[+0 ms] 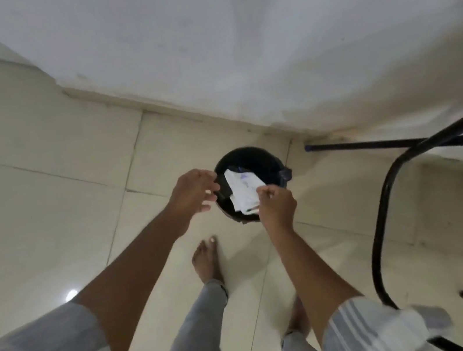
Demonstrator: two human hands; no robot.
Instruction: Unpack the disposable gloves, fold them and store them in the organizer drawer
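Observation:
I look straight down at a round black bin (263, 155) that stands on the floor close to the wall. A crumpled white packaging sheet with faint blue print (241, 189) hangs over the bin's mouth. My right hand (278, 207) pinches its lower right edge with the fingertips. My left hand (193, 191) hovers over the bin's left rim, fingers spread, holding nothing. No gloves and no organizer drawer are in sight.
A black metal tube frame (383, 211) stands at the right, one leg reaching the wall beside the bin. The white wall (231, 37) runs behind the bin. My bare foot (206, 259) is on the cream tile floor (48, 221) just before the bin.

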